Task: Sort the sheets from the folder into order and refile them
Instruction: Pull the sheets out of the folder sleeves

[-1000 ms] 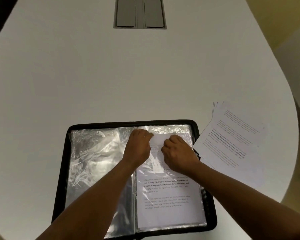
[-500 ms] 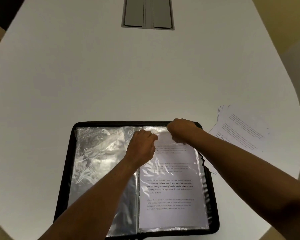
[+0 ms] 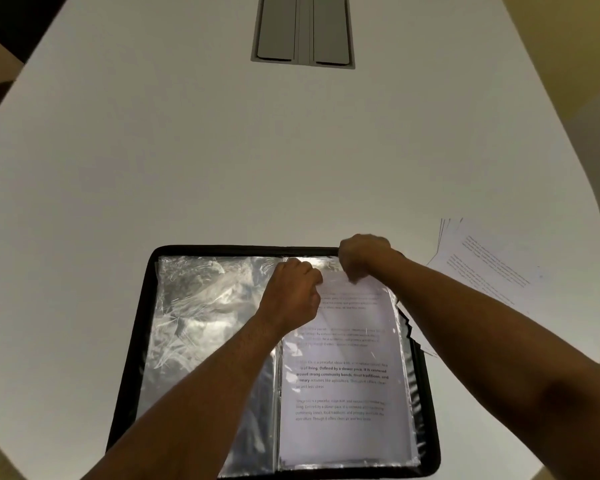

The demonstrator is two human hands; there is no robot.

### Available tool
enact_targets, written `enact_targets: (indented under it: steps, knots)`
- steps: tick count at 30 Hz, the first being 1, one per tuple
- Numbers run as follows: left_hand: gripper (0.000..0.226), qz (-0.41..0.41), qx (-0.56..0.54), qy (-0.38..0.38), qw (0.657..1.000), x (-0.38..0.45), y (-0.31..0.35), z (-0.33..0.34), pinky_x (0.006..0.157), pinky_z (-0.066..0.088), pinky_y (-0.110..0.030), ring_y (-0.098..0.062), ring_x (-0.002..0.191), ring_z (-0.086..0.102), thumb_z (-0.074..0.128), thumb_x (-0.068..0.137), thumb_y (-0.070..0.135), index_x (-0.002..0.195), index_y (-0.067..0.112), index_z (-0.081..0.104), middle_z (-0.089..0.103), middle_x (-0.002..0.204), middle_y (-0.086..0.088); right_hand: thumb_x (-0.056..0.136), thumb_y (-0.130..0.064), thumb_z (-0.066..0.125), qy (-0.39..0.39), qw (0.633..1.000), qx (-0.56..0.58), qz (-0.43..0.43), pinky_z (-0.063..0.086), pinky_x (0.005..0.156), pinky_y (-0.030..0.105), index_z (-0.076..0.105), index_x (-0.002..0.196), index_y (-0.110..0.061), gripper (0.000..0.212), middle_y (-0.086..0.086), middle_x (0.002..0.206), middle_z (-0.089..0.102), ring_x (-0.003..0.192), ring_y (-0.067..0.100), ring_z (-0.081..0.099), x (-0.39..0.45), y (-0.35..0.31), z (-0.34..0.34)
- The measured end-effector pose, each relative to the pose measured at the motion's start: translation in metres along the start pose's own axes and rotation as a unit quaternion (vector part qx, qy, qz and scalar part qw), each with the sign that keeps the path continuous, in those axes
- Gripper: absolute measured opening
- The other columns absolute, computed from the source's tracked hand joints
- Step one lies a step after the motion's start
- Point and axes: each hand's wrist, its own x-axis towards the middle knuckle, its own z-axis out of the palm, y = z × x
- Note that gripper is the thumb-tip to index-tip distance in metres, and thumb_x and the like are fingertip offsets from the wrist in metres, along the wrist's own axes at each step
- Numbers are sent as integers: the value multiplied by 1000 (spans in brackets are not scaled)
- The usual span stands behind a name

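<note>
Both hands work the folder's [image 3: 136,341] far edge, the left hand [image 3: 290,294] pinching the sleeve mouth, the right hand [image 3: 362,256] gripping the sheet's [image 3: 340,382] top, its long axis running toward the near edge.

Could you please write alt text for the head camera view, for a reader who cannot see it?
Two hands work at the top of a printed sheet in the right-hand plastic sleeve of an open black folder: the left hand pinches the sleeve's top edge, the right hand grips the top right corner. The folder lies on a white table, with a loose stack of sheets to its right.
</note>
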Motion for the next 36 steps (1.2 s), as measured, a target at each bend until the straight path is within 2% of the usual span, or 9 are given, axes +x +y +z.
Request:
enact_targets:
  steps: [7, 12, 16, 19, 23, 26, 30, 34, 36]
  knots:
    - [31, 12, -38, 37, 999, 3, 15, 1, 83, 45, -37, -19, 90, 59, 64, 76, 21, 106, 14, 67, 69, 93, 2, 81, -38, 70, 36, 998, 45, -16, 50, 96, 43, 67, 116, -15, 43, 2, 125, 62, 114, 28, 58, 19, 33, -60]
    - [30, 23, -49, 41, 998, 9, 29, -3, 78, 46, -35, -17, 87, 56, 65, 77, 25, 106, 16, 67, 68, 89, 6, 97, -19, 53, 57, 976, 209, 1, 46, 55, 24, 60, 116, 1, 28, 11, 103, 58, 89, 25, 61, -6, 59, -124]
    - [28, 24, -55, 54, 997, 13, 32, -4, 77, 45, -34, -17, 86, 57, 68, 76, 23, 103, 14, 68, 68, 87, 5, 95, -11, 58, 117, 927, 356, 22, 50, 60, 26, 62, 107, -6, 14, 6, 95, 64, 74, 16, 62, -41, 100, -165]
    - [24, 23, -59, 49, 997, 14, 33, 0, 80, 43, -33, -18, 87, 57, 67, 76, 23, 99, 15, 68, 67, 88, 5, 93, -16, 65, 209, 902, 378, 1, 50, 47, 19, 61, 104, -15, 12, 2, 84, 60, 67, 11, 58, -84, 130, -181]
    - [18, 9, -77, 32, 996, 19, 35, 9, 81, 45, -33, -19, 89, 55, 66, 76, 20, 94, 15, 69, 68, 90, 4, 87, -28, 72, 329, 840, 432, -5, 58, 77, 34, 63, 100, -22, 17, 10, 94, 64, 79, 22, 67, -113, 175, -164]
    - [15, 1, -89, 9, 996, 25, 41, 13, 78, 48, -36, -20, 90, 54, 63, 78, 23, 91, 16, 68, 67, 90, 5, 76, -41, 77, 366, 796, 483, 14, 59, 80, 44, 66, 87, -29, 19, 12, 94, 66, 81, 29, 67, -115, 215, -135]
    - [18, -6, -91, -30, 995, 36, 48, 18, 75, 45, -30, -19, 94, 53, 58, 80, 29, 89, 18, 68, 67, 92, 5, 79, -33, 77, 322, 741, 589, -24, 53, 62, 23, 65, 81, -23, 15, -5, 74, 66, 62, 8, 61, -118, 265, -81]
    - [25, -15, -116, -49, 992, 43, 49, 26, 78, 52, -35, -22, 98, 57, 55, 79, 29, 94, 14, 68, 67, 98, -1, 62, -53, 82, 237, 761, 603, -5, 45, 54, 21, 65, 90, -7, 56, 4, 74, 59, 60, 12, 52, -106, 315, -17]
    - [27, -33, -149, -48, 987, 45, 50, 30, 75, 53, -34, -20, 98, 59, 60, 79, 24, 103, 14, 66, 66, 99, 0, 80, -34, 73, 185, 765, 617, 14, 50, 53, 19, 67, 86, -8, 28, 2, 70, 66, 57, 9, 58, -97, 334, 14]
